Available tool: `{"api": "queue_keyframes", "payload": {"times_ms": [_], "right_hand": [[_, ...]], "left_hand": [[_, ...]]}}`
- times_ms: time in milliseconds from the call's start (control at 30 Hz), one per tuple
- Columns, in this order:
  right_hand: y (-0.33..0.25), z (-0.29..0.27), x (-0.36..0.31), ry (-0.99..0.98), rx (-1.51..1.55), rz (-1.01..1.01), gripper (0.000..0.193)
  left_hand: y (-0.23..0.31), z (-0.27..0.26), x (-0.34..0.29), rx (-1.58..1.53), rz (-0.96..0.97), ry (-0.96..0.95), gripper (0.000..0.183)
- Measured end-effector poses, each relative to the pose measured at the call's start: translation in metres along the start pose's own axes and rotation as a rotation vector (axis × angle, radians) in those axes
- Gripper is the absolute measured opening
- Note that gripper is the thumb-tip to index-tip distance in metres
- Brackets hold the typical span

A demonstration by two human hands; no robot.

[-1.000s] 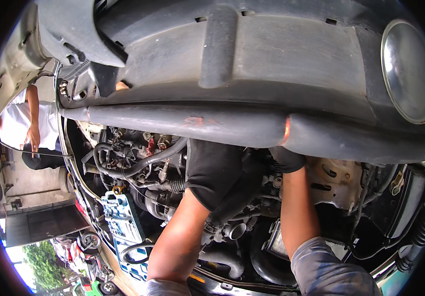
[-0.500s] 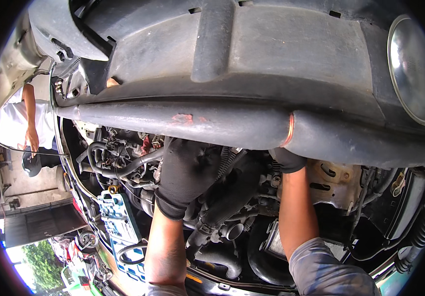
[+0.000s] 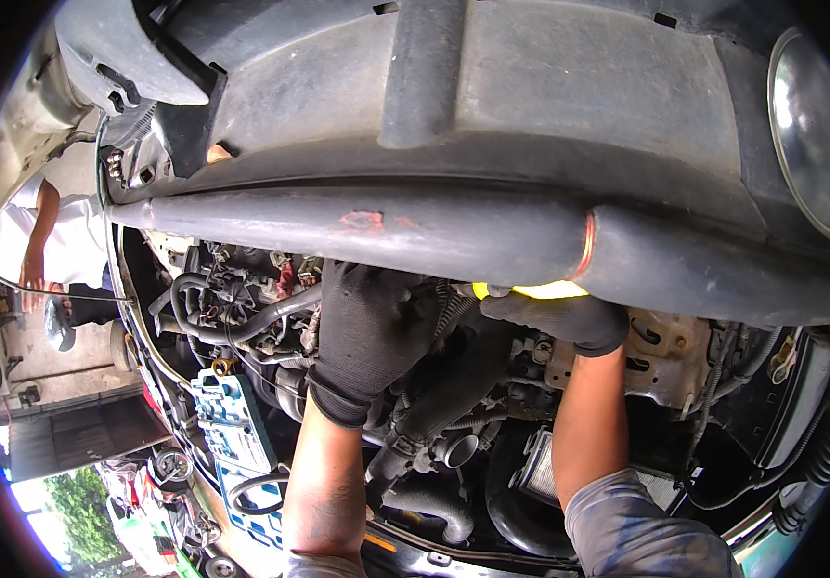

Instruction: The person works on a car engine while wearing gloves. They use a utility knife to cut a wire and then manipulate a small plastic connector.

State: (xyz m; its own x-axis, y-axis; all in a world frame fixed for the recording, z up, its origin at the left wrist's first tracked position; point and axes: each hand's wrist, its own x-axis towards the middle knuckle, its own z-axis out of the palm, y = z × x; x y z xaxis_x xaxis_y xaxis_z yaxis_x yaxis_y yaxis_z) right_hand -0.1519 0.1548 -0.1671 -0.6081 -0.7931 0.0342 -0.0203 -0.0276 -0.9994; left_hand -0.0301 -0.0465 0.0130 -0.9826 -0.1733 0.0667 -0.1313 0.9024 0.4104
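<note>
Left hand (image 3: 369, 332) in a black knit glove lies spread flat on the ribbed black intake hose (image 3: 453, 385), whose long axis runs near-left to far-right; gloved right hand (image 3: 555, 316), just right, reaches under the grey bumper bar (image 3: 386, 231), its grip hidden; blue-and-white label panel (image 3: 232, 429) lies left

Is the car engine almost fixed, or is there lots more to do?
Still in the middle. The hood is up and an open blue socket set sits at the bay's edge. The gloved left hand presses on the hoses; the right hand holds something yellow. Nothing looks closed up yet.
</note>
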Motion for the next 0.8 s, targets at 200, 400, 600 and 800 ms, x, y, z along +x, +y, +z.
{"api": "queue_keyframes", "payload": {"times_ms": [200,400,600,800], "right_hand": [[-0.002,-0.021,0.009,-0.147,-0.040,0.020,0.072],[0.001,-0.019,0.010,-0.141,-0.045,0.010,0.076],[0.015,-0.024,0.001,0.303,0.066,-0.053,0.080],[0.029,-0.032,-0.002,0.752,0.126,-0.120,0.084]], "left_hand": [[-0.004,0.003,-0.002,0.036,-0.027,-0.037,0.039],[0.008,0.005,0.004,0.316,0.079,-0.096,0.037],[0.013,0.009,0.004,0.342,0.036,-0.170,0.040],[0.009,0.011,0.002,0.419,0.170,-0.125,0.037]]}}
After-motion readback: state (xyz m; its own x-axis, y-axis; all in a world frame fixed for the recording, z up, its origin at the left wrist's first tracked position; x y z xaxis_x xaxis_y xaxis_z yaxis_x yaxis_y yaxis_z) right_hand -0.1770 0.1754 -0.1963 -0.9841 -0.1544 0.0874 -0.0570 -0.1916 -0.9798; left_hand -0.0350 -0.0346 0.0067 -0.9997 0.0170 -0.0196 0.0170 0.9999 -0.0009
